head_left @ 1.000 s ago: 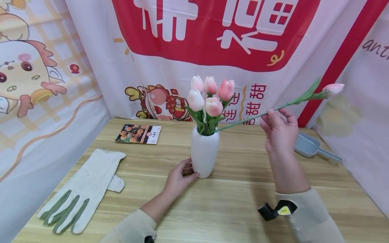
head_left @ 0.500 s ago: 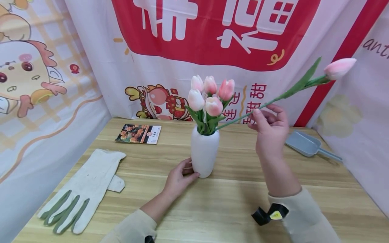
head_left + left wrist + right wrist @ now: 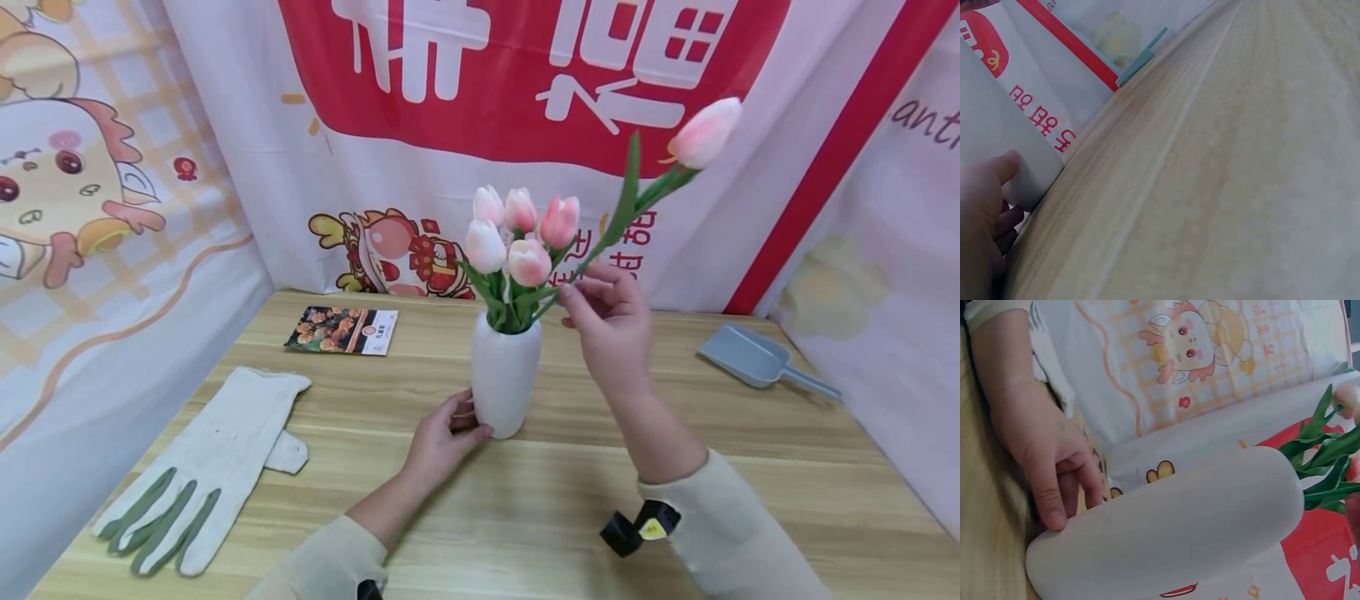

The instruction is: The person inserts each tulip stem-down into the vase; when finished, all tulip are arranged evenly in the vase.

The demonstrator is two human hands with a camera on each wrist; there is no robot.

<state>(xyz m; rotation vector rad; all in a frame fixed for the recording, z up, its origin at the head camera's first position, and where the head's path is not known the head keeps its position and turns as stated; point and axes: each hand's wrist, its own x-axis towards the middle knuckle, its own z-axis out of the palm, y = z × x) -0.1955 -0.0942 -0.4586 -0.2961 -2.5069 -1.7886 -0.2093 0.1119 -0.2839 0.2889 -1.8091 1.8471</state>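
A white vase (image 3: 506, 383) stands upright on the wooden table, holding several pink-and-white tulips (image 3: 528, 262). My left hand (image 3: 442, 442) grips the vase low on its left side, thumb in front and fingers behind. The left wrist view shows that thumb (image 3: 1005, 165) against the vase wall. My right hand (image 3: 611, 333) pinches the green stem of one more tulip (image 3: 705, 133) just above the vase mouth. This tulip leans up to the right, its lower end at the rim. In the right wrist view the vase (image 3: 1172, 525) fills the middle, and the right fingers are mostly cut off.
A white glove with green stripes (image 3: 217, 450) lies on the left of the table. Behind it is a seed packet with orange flowers (image 3: 341, 331). A grey-blue scoop (image 3: 753, 354) lies at the right. Printed cloth (image 3: 420, 150) hangs behind the table.
My right hand has moved left toward the vase, along the stem. The tulip it pinches has swung from nearly level to steeper, its bloom higher and farther left. The left hand and vase stay put.
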